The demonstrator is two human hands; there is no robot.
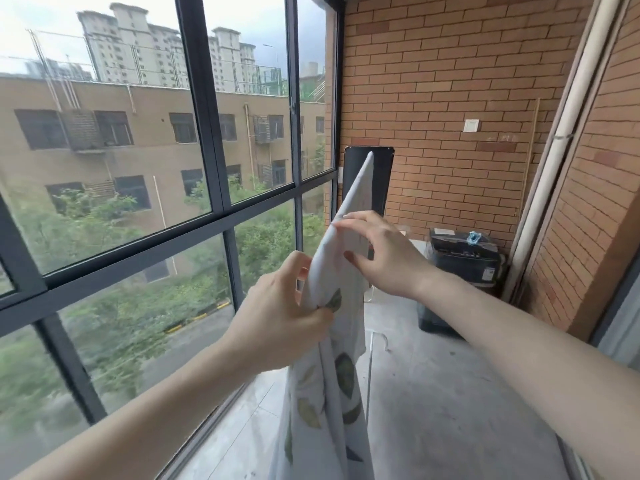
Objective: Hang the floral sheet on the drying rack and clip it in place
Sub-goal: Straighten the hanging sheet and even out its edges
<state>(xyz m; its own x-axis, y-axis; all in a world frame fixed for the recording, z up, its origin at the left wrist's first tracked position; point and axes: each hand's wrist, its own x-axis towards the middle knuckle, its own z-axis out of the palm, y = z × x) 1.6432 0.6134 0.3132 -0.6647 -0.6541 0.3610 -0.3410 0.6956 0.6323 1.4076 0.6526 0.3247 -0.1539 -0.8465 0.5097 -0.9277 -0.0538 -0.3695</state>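
The floral sheet [332,386], white with green leaf prints, hangs in front of me, draped over something narrow that the cloth hides. Its upper edge runs up and away to a point near the far wall. My left hand [280,317] grips a bunch of the cloth at the near end, fingers curled round it. My right hand [384,251] lies further along the ridge, fingers spread over the top and thumb against the side. A thin white rack tube [370,344] shows just right of the hanging cloth. No clip is in view.
Large dark-framed windows [221,216] run along the left. A brick wall [450,98] closes the far end, with a dark panel [381,168] leaning on it. A black printer [464,258] sits on a stand at the right. White pipes [561,133] stand in the right corner. Bare concrete floor [450,393] lies below.
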